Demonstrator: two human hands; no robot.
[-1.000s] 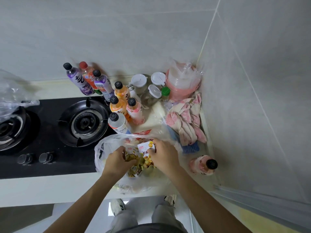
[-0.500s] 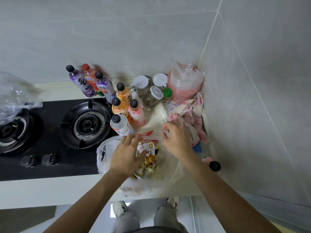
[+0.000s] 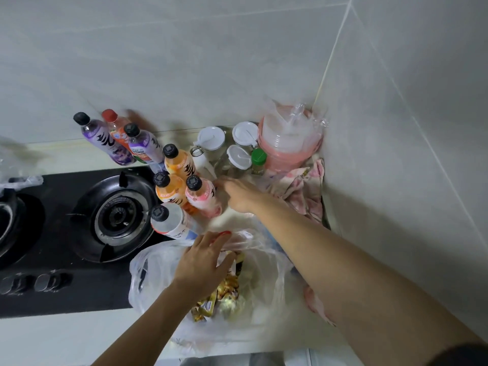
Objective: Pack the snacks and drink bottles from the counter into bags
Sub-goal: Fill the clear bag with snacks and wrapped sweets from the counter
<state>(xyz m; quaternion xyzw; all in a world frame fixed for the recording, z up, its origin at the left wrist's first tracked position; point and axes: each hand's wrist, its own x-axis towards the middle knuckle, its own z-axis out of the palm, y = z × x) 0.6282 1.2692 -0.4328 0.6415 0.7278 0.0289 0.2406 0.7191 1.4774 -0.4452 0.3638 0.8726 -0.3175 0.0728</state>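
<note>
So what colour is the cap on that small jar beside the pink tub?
Green cap, head view.

Home kitchen: I'm at a black gas stove [image 3: 79, 260] with burner [image 3: 117, 216] and knobs [image 3: 51, 282], tiled walls [image 3: 184, 62], spice jars [image 3: 211, 143] in the tabletop [image 3: 66, 154] corner.

**Cream counter in a tiled corner**

The counter [image 3: 68, 336] runs along the wall into the corner at 2 o'clock. A black gas hob [image 3: 66, 291] is set into it from 9 o'clock to the centre. Eight drink bottles stand at 11 to 12 o'clock: two purple [image 3: 105, 140], one red-capped [image 3: 116, 130], two orange [image 3: 169, 188], one pink [image 3: 202, 198], one white [image 3: 170, 220]. White-lidded jars [image 3: 211, 140] and a green-capped jar [image 3: 258, 159] stand at 12 to 1 o'clock, beside a pink stack of tubs [image 3: 287, 143] and a pink cloth [image 3: 303, 191]. A clear plastic bag [image 3: 158, 270] of snacks sits at 6 o'clock.
</note>
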